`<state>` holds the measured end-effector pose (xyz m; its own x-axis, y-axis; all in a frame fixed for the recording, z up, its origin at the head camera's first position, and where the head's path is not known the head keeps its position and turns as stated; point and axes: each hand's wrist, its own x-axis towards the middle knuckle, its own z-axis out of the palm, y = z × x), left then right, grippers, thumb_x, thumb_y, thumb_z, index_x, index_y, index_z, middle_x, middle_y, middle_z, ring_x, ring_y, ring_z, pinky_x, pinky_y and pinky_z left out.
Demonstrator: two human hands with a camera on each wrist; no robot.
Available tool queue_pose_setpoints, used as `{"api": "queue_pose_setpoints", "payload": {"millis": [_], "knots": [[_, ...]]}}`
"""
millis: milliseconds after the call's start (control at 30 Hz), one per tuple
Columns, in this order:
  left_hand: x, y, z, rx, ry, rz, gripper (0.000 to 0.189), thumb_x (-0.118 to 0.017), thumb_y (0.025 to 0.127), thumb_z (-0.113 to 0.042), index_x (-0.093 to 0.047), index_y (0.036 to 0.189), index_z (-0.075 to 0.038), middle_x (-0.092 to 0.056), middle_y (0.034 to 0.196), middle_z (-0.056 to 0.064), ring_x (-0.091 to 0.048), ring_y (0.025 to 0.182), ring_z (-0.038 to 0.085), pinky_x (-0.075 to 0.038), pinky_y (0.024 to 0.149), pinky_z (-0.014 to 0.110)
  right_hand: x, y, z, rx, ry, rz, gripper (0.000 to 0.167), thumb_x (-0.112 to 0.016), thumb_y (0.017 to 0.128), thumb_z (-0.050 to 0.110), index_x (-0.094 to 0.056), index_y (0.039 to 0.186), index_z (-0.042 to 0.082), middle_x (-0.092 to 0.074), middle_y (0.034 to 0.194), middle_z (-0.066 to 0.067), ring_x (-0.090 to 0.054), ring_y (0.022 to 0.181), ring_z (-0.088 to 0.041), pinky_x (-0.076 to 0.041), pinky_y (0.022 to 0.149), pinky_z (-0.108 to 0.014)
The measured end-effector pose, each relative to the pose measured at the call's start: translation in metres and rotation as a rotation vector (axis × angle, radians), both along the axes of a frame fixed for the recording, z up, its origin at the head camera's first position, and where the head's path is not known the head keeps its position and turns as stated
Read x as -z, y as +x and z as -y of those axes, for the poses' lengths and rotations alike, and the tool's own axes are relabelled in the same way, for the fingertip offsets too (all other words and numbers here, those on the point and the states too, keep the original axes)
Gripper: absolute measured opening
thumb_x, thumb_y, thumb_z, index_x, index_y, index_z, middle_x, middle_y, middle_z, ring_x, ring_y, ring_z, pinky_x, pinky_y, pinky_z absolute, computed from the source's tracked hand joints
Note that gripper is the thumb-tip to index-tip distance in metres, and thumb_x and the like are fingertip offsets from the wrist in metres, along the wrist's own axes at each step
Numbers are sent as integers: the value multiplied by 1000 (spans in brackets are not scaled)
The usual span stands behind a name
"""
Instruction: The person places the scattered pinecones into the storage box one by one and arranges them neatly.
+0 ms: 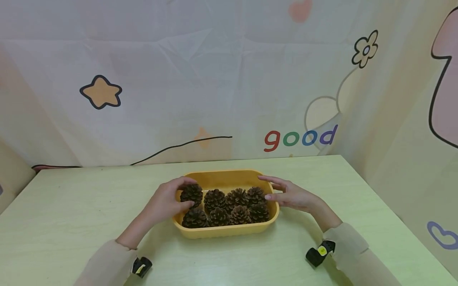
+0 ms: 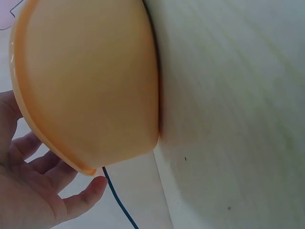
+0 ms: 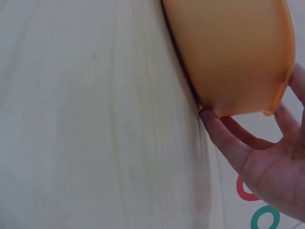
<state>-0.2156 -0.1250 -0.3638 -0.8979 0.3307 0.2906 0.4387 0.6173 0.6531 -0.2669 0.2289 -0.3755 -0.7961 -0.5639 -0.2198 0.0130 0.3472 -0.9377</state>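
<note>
A yellow plastic basin [image 1: 229, 232] sits on the table with several brown pinecones inside, roughly in two rows. My left hand [image 1: 168, 198] reaches over its left end, thumb and fingers around the pinecone [image 1: 192, 194] in the back left corner. The left wrist view shows that hand [image 2: 33, 191] at the rim, its fingertips partly hidden behind the basin wall [image 2: 95, 86]. At the opposite end, my right hand [image 1: 291, 194] holds the basin, thumb over the rim. Its fingers [image 3: 228, 140] press the outer wall low down, near the tabletop, in the right wrist view.
The pale wooden table [image 1: 89, 206] extends to both sides of the basin. Behind it hangs a printed cloth [image 1: 186, 87] with a star and coloured letters, and another stretch of cloth [image 1: 400, 167] stands along the right. A black wrist camera [image 1: 321, 254] sits at each cuff.
</note>
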Motion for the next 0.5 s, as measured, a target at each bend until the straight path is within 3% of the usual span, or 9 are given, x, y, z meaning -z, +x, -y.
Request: {"api": "queue_pose_setpoints", "payload": {"millis": [500], "knots": [[-2, -6, -1, 15, -173, -5, 43, -74, 74, -8, -59, 114, -9, -64, 109, 7, -58, 102, 27, -50, 80, 42, 0, 0, 0, -10, -13, 0, 71, -62, 87, 21, -23, 145, 12, -4, 149, -23, -22, 130, -47, -42, 94, -47]]}}
